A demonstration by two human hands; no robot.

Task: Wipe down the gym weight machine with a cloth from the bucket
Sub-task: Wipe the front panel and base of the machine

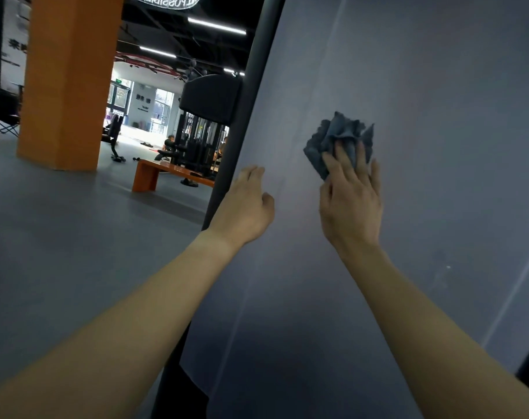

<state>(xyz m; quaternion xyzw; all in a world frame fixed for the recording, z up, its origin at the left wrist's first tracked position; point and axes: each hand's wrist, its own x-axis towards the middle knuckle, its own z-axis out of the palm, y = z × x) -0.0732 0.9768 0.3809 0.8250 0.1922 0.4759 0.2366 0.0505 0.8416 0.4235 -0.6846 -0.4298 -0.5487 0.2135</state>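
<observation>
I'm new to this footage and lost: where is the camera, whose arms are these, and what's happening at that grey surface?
The camera sits on a person's head, looking forward and down, so the two bare arms are their own. The right hand presses a crumpled blue-grey cloth against the large grey panel, apparently the weight machine's side. The left hand rests at the panel's edge, beside a black post, holding nothing. Behind are an orange pillar, an orange bench and a weight-stack machine.

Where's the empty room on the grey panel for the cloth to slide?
Bare panel lies above and right of the cloth, and between the left forearm and right forearm. It is tight between the left hand and right hand.
</observation>
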